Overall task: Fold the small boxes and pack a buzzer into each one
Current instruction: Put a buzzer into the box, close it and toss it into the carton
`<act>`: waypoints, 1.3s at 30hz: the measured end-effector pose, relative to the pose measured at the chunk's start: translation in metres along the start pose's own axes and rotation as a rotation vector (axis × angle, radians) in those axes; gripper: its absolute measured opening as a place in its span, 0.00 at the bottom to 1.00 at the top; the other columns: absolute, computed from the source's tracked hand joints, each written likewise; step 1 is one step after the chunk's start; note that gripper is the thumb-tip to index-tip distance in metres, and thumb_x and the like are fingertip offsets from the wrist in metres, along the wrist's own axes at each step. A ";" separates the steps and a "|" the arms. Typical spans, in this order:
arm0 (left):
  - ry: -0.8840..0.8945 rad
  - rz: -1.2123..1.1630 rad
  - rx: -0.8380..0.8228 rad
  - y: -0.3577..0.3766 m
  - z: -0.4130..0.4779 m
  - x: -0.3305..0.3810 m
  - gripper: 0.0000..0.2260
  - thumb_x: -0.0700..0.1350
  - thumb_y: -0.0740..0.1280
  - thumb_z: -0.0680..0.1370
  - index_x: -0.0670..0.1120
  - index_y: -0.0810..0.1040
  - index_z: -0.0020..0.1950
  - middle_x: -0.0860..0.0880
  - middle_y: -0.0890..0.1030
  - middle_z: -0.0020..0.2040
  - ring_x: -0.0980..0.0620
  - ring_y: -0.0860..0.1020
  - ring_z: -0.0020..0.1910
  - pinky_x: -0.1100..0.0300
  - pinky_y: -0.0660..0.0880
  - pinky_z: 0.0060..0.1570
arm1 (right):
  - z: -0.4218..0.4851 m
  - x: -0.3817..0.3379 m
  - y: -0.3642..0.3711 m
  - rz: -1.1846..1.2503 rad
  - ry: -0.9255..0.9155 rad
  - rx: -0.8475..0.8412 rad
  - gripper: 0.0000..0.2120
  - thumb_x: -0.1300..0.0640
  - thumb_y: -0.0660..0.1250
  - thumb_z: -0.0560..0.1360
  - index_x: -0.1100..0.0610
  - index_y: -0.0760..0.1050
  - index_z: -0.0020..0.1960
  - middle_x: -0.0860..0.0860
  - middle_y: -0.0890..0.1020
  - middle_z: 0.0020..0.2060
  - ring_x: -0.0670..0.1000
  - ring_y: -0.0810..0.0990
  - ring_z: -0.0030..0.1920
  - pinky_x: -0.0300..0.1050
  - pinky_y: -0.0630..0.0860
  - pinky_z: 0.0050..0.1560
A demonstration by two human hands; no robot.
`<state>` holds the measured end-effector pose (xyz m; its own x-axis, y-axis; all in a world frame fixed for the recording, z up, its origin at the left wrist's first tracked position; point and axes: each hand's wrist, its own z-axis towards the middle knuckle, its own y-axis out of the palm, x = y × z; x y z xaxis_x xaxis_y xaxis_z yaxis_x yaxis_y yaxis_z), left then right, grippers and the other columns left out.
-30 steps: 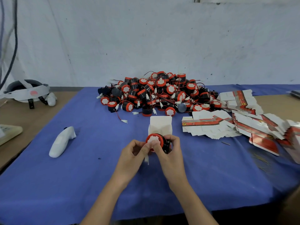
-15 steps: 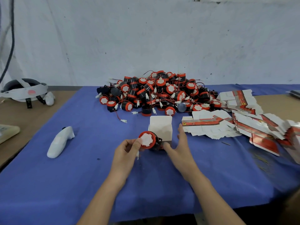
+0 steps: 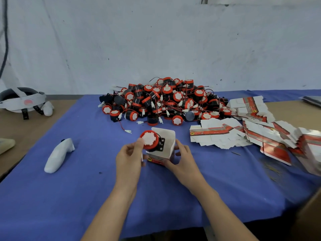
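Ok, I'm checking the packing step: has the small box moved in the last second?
Yes. The small box, gripped by the right hand, has tipped toward the person and come nearer, away from the buzzer pile.

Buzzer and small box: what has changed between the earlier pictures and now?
The right hand let go of the buzzer, moved right and took hold of the small box, tipping it toward the person. The left hand holds the buzzer alone and has brought it to the box's open mouth. The buzzer pile, flat boxes and white controller stayed put.
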<state>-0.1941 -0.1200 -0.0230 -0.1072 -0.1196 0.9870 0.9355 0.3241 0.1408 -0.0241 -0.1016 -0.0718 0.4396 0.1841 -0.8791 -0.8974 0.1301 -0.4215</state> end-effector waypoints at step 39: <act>0.764 1.216 -0.312 0.004 0.026 -0.002 0.12 0.51 0.56 0.85 0.50 0.73 0.64 0.53 0.76 0.57 0.52 0.78 0.45 0.57 0.77 0.39 | -0.013 -0.010 0.012 -0.769 -0.177 0.083 0.21 0.49 0.56 0.84 0.45 0.63 0.77 0.52 0.66 0.72 0.53 0.78 0.58 0.45 0.76 0.51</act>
<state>-0.1991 -0.0936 -0.0225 0.8897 -0.4153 0.1895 0.3612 0.3866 -0.8486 -0.0399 -0.1144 -0.0714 0.9408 0.1645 -0.2964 -0.3368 0.3550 -0.8721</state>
